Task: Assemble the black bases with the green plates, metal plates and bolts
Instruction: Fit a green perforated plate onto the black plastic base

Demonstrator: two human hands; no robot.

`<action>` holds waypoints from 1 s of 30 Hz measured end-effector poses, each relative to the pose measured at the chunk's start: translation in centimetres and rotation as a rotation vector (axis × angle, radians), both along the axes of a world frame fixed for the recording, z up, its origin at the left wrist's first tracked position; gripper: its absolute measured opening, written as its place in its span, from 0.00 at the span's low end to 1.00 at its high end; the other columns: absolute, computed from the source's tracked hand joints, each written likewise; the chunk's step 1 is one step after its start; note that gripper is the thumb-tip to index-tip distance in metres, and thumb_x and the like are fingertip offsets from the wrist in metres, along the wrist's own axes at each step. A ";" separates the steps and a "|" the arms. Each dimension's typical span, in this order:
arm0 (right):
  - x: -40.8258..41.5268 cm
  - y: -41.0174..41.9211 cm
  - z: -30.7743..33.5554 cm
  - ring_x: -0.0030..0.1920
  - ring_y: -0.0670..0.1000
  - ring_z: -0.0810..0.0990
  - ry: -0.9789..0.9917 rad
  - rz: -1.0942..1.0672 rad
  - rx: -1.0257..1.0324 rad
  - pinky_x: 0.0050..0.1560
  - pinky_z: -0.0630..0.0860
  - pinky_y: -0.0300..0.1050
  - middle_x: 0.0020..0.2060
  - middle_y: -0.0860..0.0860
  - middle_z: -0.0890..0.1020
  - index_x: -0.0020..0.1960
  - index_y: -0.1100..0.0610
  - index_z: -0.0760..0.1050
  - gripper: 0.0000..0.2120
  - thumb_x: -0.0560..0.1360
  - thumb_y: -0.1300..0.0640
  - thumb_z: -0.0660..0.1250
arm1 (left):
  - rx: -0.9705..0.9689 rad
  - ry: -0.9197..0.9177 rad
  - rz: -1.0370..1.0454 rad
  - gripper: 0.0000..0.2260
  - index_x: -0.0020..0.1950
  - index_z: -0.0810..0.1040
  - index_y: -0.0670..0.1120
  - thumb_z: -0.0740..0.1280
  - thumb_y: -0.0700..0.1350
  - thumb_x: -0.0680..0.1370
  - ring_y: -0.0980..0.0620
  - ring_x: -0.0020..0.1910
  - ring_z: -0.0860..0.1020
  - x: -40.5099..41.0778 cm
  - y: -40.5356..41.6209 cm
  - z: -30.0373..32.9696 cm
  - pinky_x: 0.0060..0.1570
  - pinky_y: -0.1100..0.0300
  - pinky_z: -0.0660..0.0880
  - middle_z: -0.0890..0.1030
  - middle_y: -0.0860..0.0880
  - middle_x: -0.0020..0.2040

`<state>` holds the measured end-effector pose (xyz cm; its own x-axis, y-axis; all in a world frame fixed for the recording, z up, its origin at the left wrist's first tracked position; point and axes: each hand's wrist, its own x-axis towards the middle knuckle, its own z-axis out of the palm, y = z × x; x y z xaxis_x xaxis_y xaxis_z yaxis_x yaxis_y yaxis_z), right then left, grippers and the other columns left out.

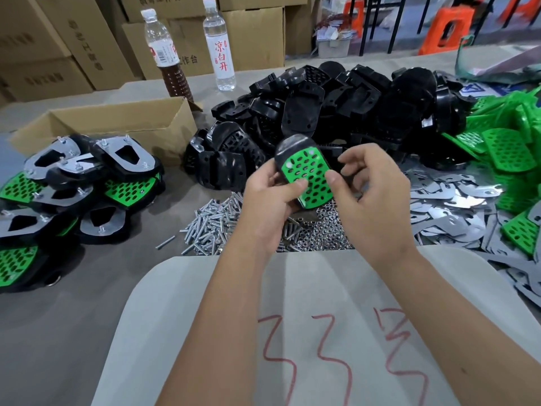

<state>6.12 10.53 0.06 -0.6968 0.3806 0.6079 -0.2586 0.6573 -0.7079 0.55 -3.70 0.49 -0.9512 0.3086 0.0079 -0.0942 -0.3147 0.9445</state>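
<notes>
My left hand [270,200] and my right hand [370,189] hold one black base [292,145] above the table, with a perforated green plate [308,174] seated in its face. Both thumbs press on the green plate's lower part, and the fingers curl behind the base. A large heap of black bases [336,106] lies behind. Loose green plates [509,148] pile up at the right, and metal plates [450,200] are spread to their left. Bolts [210,227] and small nuts [325,232] lie in heaps under my hands.
Finished assemblies [73,189] are stacked at the left, in front of an open cardboard box [123,124]. Two water bottles [219,45] stand at the back, with cartons behind them. A grey sheet [307,332] with red marks covers the near table edge.
</notes>
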 end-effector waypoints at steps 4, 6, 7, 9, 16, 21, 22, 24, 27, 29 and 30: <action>-0.1 0.3 -0.1 0.46 0.43 0.80 -0.155 0.048 -0.177 0.48 0.79 0.41 0.48 0.44 0.82 0.65 0.53 0.78 0.14 0.80 0.53 0.72 | -0.061 0.050 -0.012 0.13 0.59 0.81 0.43 0.69 0.30 0.79 0.44 0.47 0.86 0.4 0.7 -0.3 0.40 0.46 0.82 0.86 0.44 0.51; -0.2 0.5 0.0 0.45 0.41 0.80 -0.154 0.069 -0.197 0.47 0.79 0.37 0.47 0.46 0.84 0.64 0.53 0.80 0.13 0.80 0.57 0.72 | -0.035 0.035 0.005 0.13 0.59 0.80 0.42 0.71 0.29 0.77 0.43 0.47 0.86 0.4 0.8 -0.4 0.38 0.47 0.82 0.86 0.44 0.50; -0.1 0.5 0.1 0.44 0.41 0.80 -0.144 0.081 -0.197 0.47 0.78 0.35 0.46 0.47 0.84 0.63 0.53 0.81 0.12 0.80 0.58 0.72 | -0.019 0.020 0.011 0.14 0.60 0.79 0.41 0.71 0.29 0.77 0.43 0.46 0.86 0.4 0.8 -0.3 0.38 0.47 0.82 0.86 0.44 0.50; 0.0 0.5 0.2 0.42 0.40 0.78 -0.130 0.117 -0.218 0.45 0.76 0.32 0.45 0.47 0.85 0.61 0.52 0.82 0.11 0.80 0.60 0.72 | 0.017 -0.004 0.012 0.15 0.60 0.78 0.39 0.72 0.29 0.76 0.44 0.45 0.87 0.4 0.7 -0.3 0.39 0.46 0.83 0.86 0.44 0.49; 0.1 0.4 0.3 0.46 0.50 0.78 -0.110 0.176 -0.278 0.52 0.80 0.51 0.46 0.51 0.84 0.59 0.51 0.81 0.11 0.78 0.62 0.74 | 0.084 -0.063 -0.005 0.16 0.60 0.78 0.38 0.72 0.30 0.73 0.41 0.45 0.87 0.3 0.2 -0.1 0.45 0.40 0.82 0.87 0.42 0.49; 0.1 0.5 0.0 0.48 0.55 0.79 -0.104 0.176 -0.256 0.51 0.80 0.59 0.47 0.52 0.83 0.60 0.53 0.80 0.12 0.78 0.61 0.74 | 0.101 -0.048 -0.016 0.16 0.57 0.79 0.41 0.73 0.30 0.72 0.43 0.44 0.87 0.3 0.2 -0.2 0.43 0.41 0.83 0.86 0.44 0.47; 0.1 0.5 0.0 0.48 0.53 0.79 -0.090 0.161 -0.234 0.50 0.80 0.58 0.48 0.51 0.82 0.60 0.54 0.80 0.13 0.77 0.61 0.75 | 0.109 -0.034 0.003 0.15 0.56 0.80 0.41 0.72 0.28 0.72 0.45 0.44 0.87 0.3 0.3 -0.2 0.40 0.45 0.83 0.86 0.44 0.46; 0.1 0.3 0.0 0.47 0.51 0.77 -0.015 0.087 -0.133 0.47 0.80 0.55 0.50 0.50 0.80 0.60 0.56 0.78 0.15 0.75 0.61 0.76 | 0.071 0.051 0.112 0.16 0.52 0.81 0.43 0.73 0.25 0.72 0.49 0.43 0.85 0.5 0.8 -0.3 0.39 0.53 0.84 0.86 0.45 0.44; 0.2 -0.4 0.2 0.44 0.48 0.77 0.097 0.036 -0.006 0.45 0.76 0.43 0.45 0.47 0.79 0.53 0.57 0.76 0.11 0.77 0.55 0.76 | -0.147 0.309 0.346 0.18 0.48 0.81 0.49 0.76 0.27 0.70 0.54 0.41 0.82 0.8 1.7 -0.5 0.38 0.60 0.81 0.84 0.44 0.44; 0.2 -0.9 0.3 0.43 0.47 0.79 0.073 0.087 0.000 0.44 0.73 0.37 0.41 0.44 0.80 0.49 0.57 0.77 0.09 0.80 0.52 0.72 | -0.246 0.458 0.403 0.16 0.48 0.81 0.49 0.75 0.29 0.71 0.52 0.42 0.84 1.1 2.1 -0.8 0.40 0.57 0.82 0.85 0.48 0.44; 0.1 -1.0 0.3 0.42 0.47 0.79 0.050 0.108 0.002 0.43 0.72 0.36 0.39 0.43 0.80 0.48 0.58 0.77 0.09 0.81 0.53 0.70 | -0.275 0.514 0.417 0.15 0.48 0.81 0.49 0.74 0.30 0.70 0.51 0.43 0.85 1.2 2.2 -0.9 0.42 0.55 0.82 0.85 0.50 0.43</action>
